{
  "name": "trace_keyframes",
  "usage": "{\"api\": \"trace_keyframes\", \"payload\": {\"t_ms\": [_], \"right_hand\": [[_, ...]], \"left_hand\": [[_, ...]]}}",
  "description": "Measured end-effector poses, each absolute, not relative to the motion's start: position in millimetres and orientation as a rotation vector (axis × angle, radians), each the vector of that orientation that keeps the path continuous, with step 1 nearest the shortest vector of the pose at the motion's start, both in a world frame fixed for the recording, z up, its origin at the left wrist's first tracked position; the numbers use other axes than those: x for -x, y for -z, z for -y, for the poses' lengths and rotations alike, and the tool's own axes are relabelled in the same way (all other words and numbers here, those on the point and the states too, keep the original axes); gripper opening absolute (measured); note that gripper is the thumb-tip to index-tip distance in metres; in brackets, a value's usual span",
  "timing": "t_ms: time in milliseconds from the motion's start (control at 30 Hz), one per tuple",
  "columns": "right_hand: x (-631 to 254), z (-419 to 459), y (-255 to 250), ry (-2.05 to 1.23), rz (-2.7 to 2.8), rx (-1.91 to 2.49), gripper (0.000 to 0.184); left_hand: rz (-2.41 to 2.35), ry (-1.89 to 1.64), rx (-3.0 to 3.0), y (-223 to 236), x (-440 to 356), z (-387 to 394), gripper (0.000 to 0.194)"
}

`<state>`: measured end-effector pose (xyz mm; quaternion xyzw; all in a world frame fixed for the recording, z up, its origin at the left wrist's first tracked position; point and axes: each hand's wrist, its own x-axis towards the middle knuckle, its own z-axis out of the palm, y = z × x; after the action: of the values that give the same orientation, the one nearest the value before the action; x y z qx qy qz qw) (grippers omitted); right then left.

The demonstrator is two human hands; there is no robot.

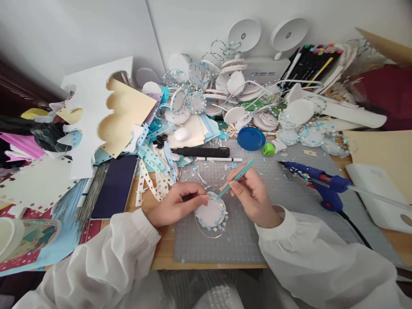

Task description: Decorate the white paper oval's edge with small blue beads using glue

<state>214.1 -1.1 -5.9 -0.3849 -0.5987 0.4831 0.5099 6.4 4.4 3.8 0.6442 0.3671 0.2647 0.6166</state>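
A white paper disc (pixel 210 213) ringed with small blue and white paper stars lies in front of me on the grey cutting mat (pixel 244 240). A thin wire loop (pixel 210 236) curves out below its near edge. At the disc's upper left edge my left hand (pixel 180 201) is closed, thumb and forefinger pinched together; what lies between them is too small to tell. Teal tweezers (pixel 240 174) are gripped in my right hand (pixel 252 195), their tips pointing down at the disc's upper part, close to the left fingertips.
On the right lies a blue glue gun (pixel 317 178) with its cord. Behind the disc are a black pen (pixel 202 151), a blue lid (pixel 251 138) and a green punch (pixel 268 149). Punched paper strips (pixel 154 159) and a dark phone (pixel 115 186) lie left. Several star-wired discs (pixel 196 103) pile up behind.
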Motion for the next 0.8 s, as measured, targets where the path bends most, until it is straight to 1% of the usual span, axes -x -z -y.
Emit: {"api": "trace_keyframes", "payload": {"t_ms": [500, 700, 800], "right_hand": [[-212.8, 2.1, 7.2, -1.138, 1.422, 0.901, 0.014], [-212.3, 1.9, 5.2, -1.119, 1.414, 0.948, 0.018], [-212.8, 1.5, 5.2, -1.126, 1.430, 0.925, 0.016]], "left_hand": [[-0.861, -0.586, -1.449, -4.1, -6.2, -4.4, 0.031], [-0.866, -0.588, -1.446, -4.8, -6.7, -4.7, 0.032], [-0.865, -0.586, -1.446, -5.2, -6.4, -4.8, 0.032]]}}
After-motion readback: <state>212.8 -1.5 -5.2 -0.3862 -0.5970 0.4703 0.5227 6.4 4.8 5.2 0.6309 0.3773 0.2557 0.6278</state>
